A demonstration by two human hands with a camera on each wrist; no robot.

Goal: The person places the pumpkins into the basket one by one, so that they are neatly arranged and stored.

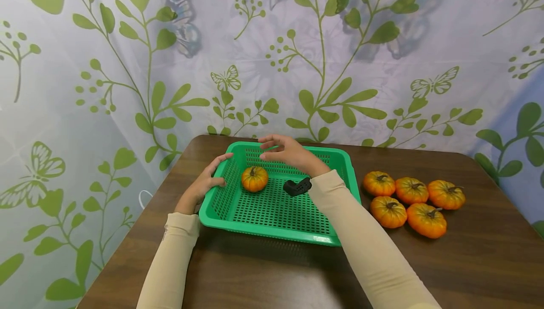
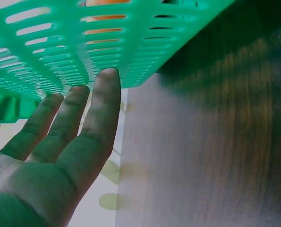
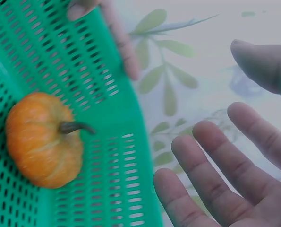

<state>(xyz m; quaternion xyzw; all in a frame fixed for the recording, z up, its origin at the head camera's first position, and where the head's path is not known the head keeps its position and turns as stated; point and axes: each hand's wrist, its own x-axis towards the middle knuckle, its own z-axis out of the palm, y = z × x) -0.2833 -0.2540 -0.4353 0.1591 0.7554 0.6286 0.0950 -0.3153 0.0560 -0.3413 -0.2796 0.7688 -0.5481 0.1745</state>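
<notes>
A small orange pumpkin (image 1: 254, 179) sits in the far left corner of a green plastic basket (image 1: 272, 236); its curved stem shows in the right wrist view. My left hand (image 1: 203, 184) holds the basket's left wall, thumb over the rim on the inside. Outside, the fingers (image 2: 105, 104) lie along the slotted wall in the left wrist view. Above the basket's back part is my right hand (image 1: 289, 153), fingers loosely bent and apart, holding nothing. It is apart from the pumpkin (image 3: 43, 142) in the right wrist view.
Several more pumpkins (image 1: 408, 191) stand in two rows on the brown wooden table (image 1: 272, 276), right of the basket. A black strap-like piece (image 1: 297, 186) shows at my right wrist. Behind the table hangs a leaf-patterned curtain (image 1: 255, 63).
</notes>
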